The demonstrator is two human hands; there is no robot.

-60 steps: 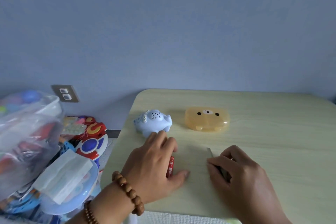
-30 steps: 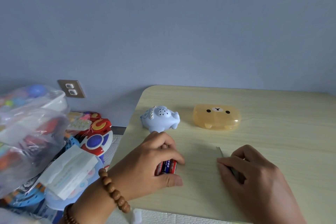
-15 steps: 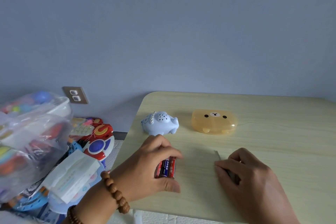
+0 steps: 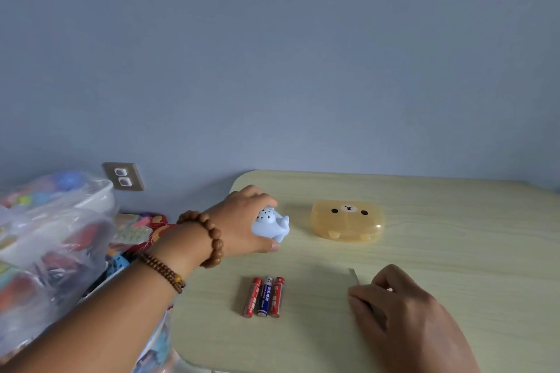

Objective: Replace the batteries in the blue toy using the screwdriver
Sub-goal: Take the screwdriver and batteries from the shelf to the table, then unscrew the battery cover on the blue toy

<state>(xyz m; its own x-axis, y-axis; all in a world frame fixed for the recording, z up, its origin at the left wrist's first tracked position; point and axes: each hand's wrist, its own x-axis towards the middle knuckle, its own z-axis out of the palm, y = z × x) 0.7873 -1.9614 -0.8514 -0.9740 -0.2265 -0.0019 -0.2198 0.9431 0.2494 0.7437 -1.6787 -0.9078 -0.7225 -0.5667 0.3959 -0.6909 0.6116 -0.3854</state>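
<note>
The pale blue animal-shaped toy [image 4: 272,225] sits near the table's far left corner. My left hand [image 4: 242,219] wraps around its left side, fingers over the top and thumb below. Three batteries [image 4: 264,297], two red and one blue, lie side by side on the table in front of the toy. My right hand [image 4: 403,312] rests on the table at the lower right, closed on the screwdriver [image 4: 354,276], whose thin metal tip pokes out past the fingers.
A translucent orange bear-face case [image 4: 348,224] lies shut to the right of the toy. The light wooden table [image 4: 454,251] ends at a rounded left edge. Clear bags of colourful toys [image 4: 51,245] pile up on the left, below a wall socket [image 4: 122,176].
My left hand let go of the batteries, which now lie in a row on the table, and reached forward to take hold of the blue toy. The right hand stayed put.
</note>
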